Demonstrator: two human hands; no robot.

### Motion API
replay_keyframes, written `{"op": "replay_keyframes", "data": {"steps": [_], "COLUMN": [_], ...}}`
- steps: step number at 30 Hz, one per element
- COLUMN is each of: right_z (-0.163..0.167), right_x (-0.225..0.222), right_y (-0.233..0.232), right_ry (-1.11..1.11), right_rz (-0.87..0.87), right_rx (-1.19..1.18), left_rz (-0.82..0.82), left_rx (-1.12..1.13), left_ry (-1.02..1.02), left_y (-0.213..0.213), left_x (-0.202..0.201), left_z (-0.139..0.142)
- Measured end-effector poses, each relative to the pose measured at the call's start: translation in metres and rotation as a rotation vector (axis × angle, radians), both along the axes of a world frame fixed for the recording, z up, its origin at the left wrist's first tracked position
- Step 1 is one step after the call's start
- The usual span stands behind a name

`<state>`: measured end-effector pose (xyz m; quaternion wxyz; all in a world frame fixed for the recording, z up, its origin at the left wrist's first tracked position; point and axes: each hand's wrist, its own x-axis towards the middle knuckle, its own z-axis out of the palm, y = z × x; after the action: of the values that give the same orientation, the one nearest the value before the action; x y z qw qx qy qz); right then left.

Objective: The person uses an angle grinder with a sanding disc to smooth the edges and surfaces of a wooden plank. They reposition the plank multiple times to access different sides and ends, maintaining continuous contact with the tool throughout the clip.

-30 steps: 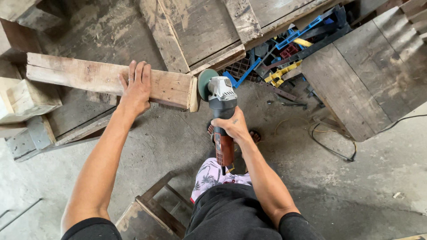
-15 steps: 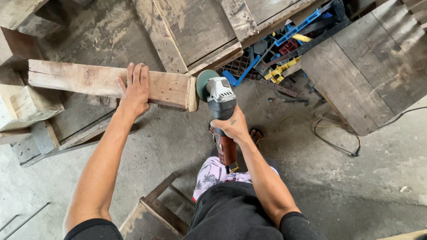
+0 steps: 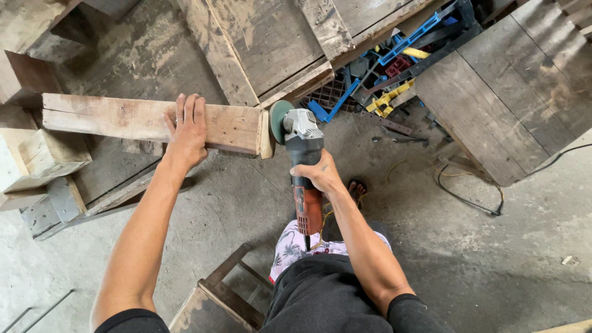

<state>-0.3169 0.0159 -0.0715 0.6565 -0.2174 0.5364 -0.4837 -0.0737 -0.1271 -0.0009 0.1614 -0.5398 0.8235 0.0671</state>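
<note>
- Change from the earlier view: the long pale wooden plank (image 3: 148,120) and both hands hold the same arrangement as half a second ago; the sanding disc stays at the plank's right end, and only the camera view has shifted slightly.
- The grey concrete floor (image 3: 493,259) carries all the items; large weathered wooden panels (image 3: 505,92) lie at the upper centre and upper right.
- The plank lies roughly level across the upper left, its left part resting on pale wooden blocks (image 3: 43,154), its right end projecting free.
- Left hand (image 3: 185,129): laid flat on top of the plank, fingers spread and extended, palm pressing down, gripping nothing.
- Right hand (image 3: 320,176): wrapped fully around the body of the grey and orange electric angle grinder (image 3: 305,172), fingers closed tight on it.
- The grinder sits just right of the plank's end; its green round sanding disc (image 3: 280,120) stands upright, touching or almost touching the end face.
- The left hand is near the disc, separated from it by the last stretch of plank.
- A black cable (image 3: 468,197) lies coiled on the floor to the right.
</note>
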Motion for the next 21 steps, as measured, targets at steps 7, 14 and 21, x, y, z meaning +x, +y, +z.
{"op": "replay_keyframes", "data": {"steps": [7,14,21], "right_z": [0.005,0.002,0.001], "right_x": [-0.004,-0.001,-0.001], "right_y": [-0.009,0.01,0.005], "right_ry": [-0.072,-0.133,-0.03], "right_rz": [0.0,0.071,0.031], "right_rx": [0.061,0.084,-0.03], "left_rz": [0.009,0.014,0.024], "left_rx": [0.014,0.036,0.034], "left_ry": [0.014,-0.009,-0.004], "left_y": [0.0,-0.001,0.002], "left_x": [0.002,-0.001,-0.005], "left_z": [-0.002,0.001,0.006]}}
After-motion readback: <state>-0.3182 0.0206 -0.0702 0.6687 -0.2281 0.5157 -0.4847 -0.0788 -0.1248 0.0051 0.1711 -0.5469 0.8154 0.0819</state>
